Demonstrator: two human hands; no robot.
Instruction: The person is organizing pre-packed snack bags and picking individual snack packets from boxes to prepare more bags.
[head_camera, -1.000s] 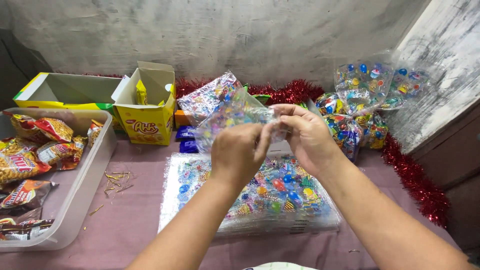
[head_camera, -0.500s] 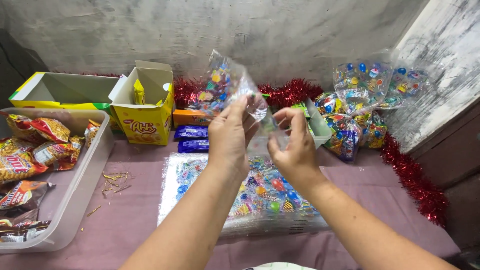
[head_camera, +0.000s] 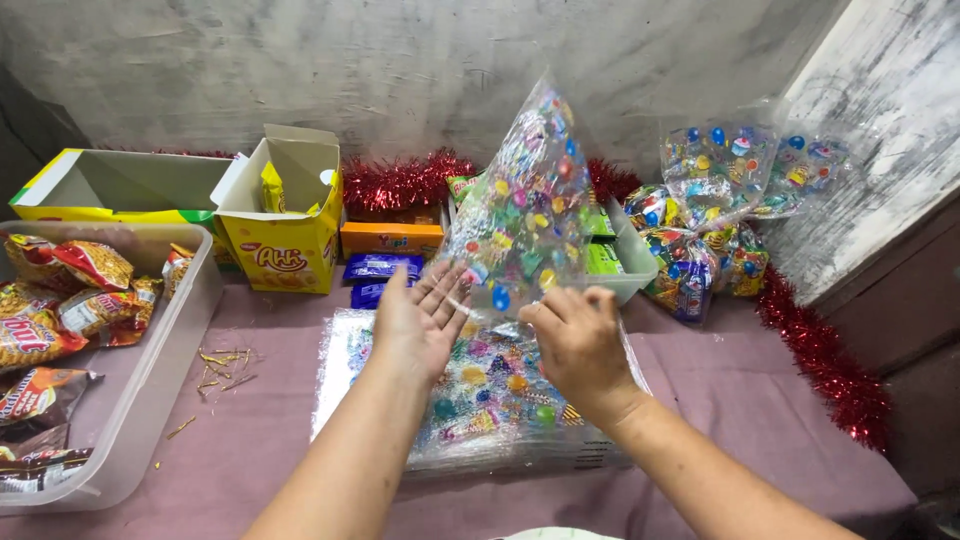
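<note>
At the far left a clear plastic tub (head_camera: 150, 400) sits on the table (head_camera: 800, 440), which is draped in a mauve cloth, and holds orange and red snack packets (head_camera: 60, 300). Behind it stand an open yellow-and-green carton (head_camera: 110, 185) and a smaller yellow box (head_camera: 285, 225) with its flaps up; loose bits of wire tie (head_camera: 222, 365) lie on the cloth in front of them. Red tinsel (head_camera: 400, 180) runs along the wall.

The left hand (head_camera: 420, 325) is open, fingers spread and palm turned toward the right, its fingertips touching the lower left edge of a clear printed bag (head_camera: 520, 205). The right hand (head_camera: 580, 340) is closed in a pinch on the bag's lower edge. The bag stands up from the hands, its long axis running upward and slightly right to a pointed top corner, so it lies above and just beyond both hands, between them and the wall. The right hand appears to carry it; the left only steadies it. Directly under the hands lies a flat stack of similar printed bags (head_camera: 480, 400) on the table.

To the right, a pale tray (head_camera: 630, 265) holds green packets, and filled, tied candy bags (head_camera: 720, 200) lean in the corner, with more tinsel trailing down the table's right edge.
</note>
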